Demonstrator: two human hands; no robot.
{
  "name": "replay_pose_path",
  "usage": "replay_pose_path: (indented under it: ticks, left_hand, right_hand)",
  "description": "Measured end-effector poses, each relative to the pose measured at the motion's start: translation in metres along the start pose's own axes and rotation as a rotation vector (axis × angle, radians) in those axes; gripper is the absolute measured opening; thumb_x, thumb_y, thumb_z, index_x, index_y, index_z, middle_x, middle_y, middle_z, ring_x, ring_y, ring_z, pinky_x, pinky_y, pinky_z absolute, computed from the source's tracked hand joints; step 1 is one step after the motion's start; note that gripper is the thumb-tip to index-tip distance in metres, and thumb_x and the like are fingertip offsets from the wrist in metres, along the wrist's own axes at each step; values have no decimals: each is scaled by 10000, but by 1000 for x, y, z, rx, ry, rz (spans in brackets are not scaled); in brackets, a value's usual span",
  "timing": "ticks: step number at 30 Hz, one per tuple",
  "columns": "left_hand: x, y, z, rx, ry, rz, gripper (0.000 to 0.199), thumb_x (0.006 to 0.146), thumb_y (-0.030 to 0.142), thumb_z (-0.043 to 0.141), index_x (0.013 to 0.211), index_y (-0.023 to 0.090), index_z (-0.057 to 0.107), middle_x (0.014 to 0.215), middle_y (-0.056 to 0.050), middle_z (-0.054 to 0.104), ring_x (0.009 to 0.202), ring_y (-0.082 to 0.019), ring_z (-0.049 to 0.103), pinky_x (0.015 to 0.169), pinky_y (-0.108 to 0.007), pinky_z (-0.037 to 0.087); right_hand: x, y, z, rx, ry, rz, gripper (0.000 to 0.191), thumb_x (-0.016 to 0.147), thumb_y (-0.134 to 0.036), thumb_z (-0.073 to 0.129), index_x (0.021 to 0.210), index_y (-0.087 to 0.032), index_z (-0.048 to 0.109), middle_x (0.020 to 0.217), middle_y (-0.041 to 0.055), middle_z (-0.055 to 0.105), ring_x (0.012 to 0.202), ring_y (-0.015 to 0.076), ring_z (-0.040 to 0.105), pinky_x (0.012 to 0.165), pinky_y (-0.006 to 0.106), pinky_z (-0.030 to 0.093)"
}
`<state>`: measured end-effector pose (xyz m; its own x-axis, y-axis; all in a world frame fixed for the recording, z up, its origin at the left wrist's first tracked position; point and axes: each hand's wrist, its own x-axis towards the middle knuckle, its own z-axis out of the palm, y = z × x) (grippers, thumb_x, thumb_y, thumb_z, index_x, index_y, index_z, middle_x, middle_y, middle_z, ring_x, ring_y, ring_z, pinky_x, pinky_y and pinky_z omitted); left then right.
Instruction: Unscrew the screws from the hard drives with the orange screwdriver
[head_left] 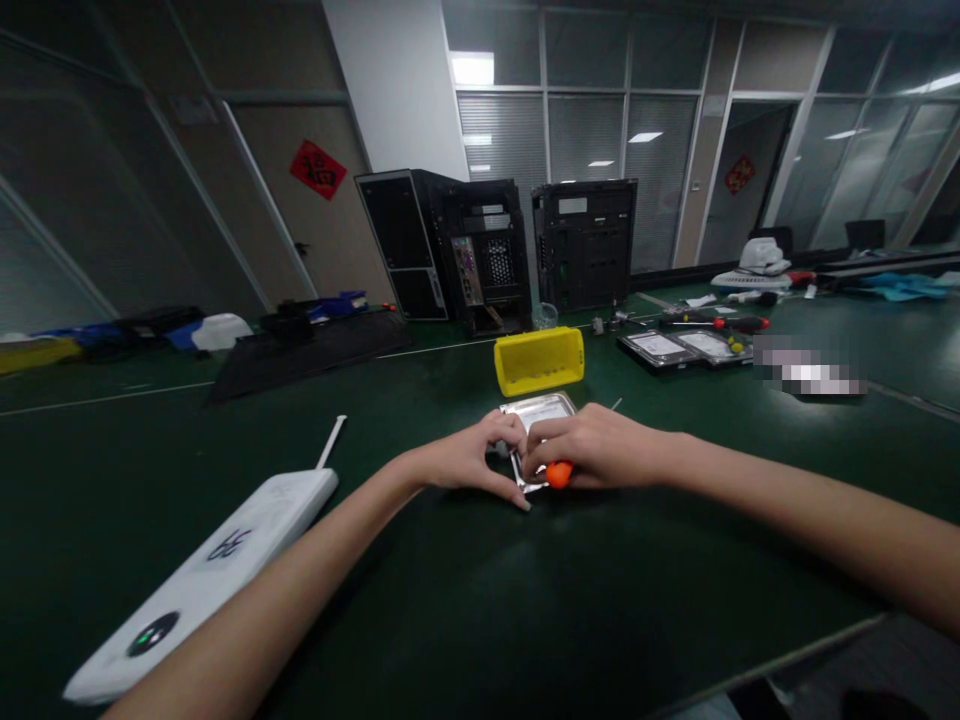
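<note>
Silver hard drive (534, 404) partly behind both hands (480, 457) (600, 445), its label print illegibly small

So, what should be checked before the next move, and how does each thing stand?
1. Left hand at the silver drive: ok, fingers over its left side.
2. Right hand holding the orange handle: ok.
3. Tool tip placed properly: cannot tell, it isn't visible.
4. Yellow bin clear of both hands: ok, beyond them.
5. White device away from the drive: ok, off to the left.
</note>
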<state>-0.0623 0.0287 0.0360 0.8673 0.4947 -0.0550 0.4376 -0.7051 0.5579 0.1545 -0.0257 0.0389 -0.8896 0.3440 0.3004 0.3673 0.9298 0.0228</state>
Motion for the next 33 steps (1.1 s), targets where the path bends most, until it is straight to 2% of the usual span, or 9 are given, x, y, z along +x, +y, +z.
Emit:
replay_pose_path:
  ticks: [4, 13, 20, 24, 33]
  left_hand:
    - [-1, 1, -2, -18, -19, 21, 320, 621, 364, 770, 872, 222, 629, 1043, 5, 499, 1075, -219, 405, 929, -333, 316]
    - [0, 3, -4, -70, -34, 80, 175, 670, 319, 747, 793, 214, 679, 930, 7, 551, 959, -185, 471, 869, -296, 340]
    - [-2, 8, -7, -93, -22, 64, 131, 678, 303, 741, 776, 221, 713, 888, 4, 524, 885, -173, 475, 828, -290, 356]
    - [-3, 6, -6, -130, -13, 65, 132, 679, 310, 738, 774, 221, 717, 876, 3, 510, 850, -163, 484, 811, -289, 370]
    - [-4, 6, -8, -104, 7, 92, 124, 683, 292, 737, 778, 217, 709, 862, 5, 513, 831, -158, 502, 796, -289, 378]
  right_hand:
    - [-3, 6, -2, 37, 11, 78, 270, 784, -157, 564, 1048, -188, 614, 1071, 42, 591, 855, 155, 565, 675, 257, 405]
    - [-9, 22, 2, 80, 15, 218, 220, 771, -155, 571, 979, -159, 643, 1007, 71, 604, 847, 180, 575, 685, 285, 417]
    - [-13, 34, 6, 360, 61, 307, 170, 787, -229, 583, 910, -137, 655, 945, 72, 641, 856, 159, 584, 761, 289, 436]
    - [-16, 43, 9, 508, 107, 366, 181, 762, -202, 607, 924, -136, 656, 940, 61, 666, 864, 150, 603, 796, 287, 440]
    - [-15, 43, 11, 437, 140, 381, 157, 752, -216, 621, 875, -132, 671, 895, 74, 671, 823, 160, 606, 756, 285, 440]
